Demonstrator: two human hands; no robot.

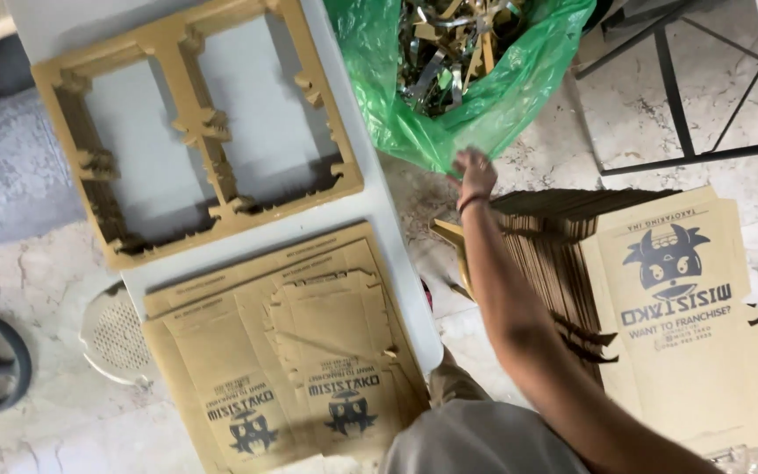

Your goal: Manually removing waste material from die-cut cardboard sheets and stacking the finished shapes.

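Only the right hand (475, 174) shows, its fingers (465, 159) spread open and holding nothing, just at the lower edge of the green plastic bag (493, 105) of cardboard scraps, above the stack of flat brown cartons (572, 254) on the floor.

The bag (484, 114) was made of thin, shiny green plastic, and shiny metal-looking strips (445, 53) were seen inside it. The flat boxes (686, 325) and the cut-out frame (195, 123) were made of brown matt cardboard. The floor (10, 272) was made of smooth pale stone, and the table (379, 219) looked smooth and white.
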